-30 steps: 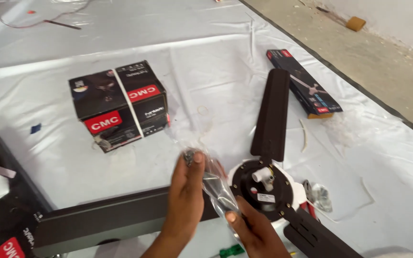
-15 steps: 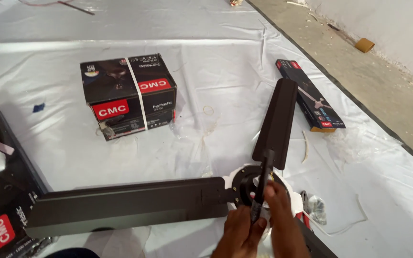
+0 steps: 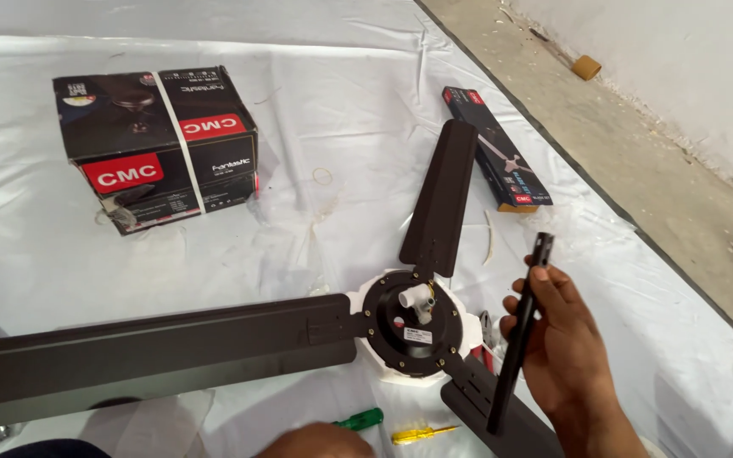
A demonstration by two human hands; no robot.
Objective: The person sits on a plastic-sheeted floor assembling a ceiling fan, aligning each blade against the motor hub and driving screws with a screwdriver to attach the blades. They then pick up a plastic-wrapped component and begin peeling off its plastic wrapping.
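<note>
A dark rod (image 3: pixel 519 335) is held near-upright, long axis running from lower left to upper right, its top end tilted slightly right and away from the wearer. It is positioned just right of the ceiling fan motor hub (image 3: pixel 411 326), above the lower fan blade (image 3: pixel 489 407). The right hand (image 3: pixel 563 348) is raised with fingers wrapped closed around the rod's middle. Only a small part of the left hand (image 3: pixel 320 441) is seen at the bottom edge; its finger state cannot be told. A green screwdriver (image 3: pixel 358 419) and a yellow screwdriver (image 3: pixel 422 435) lie near it.
</note>
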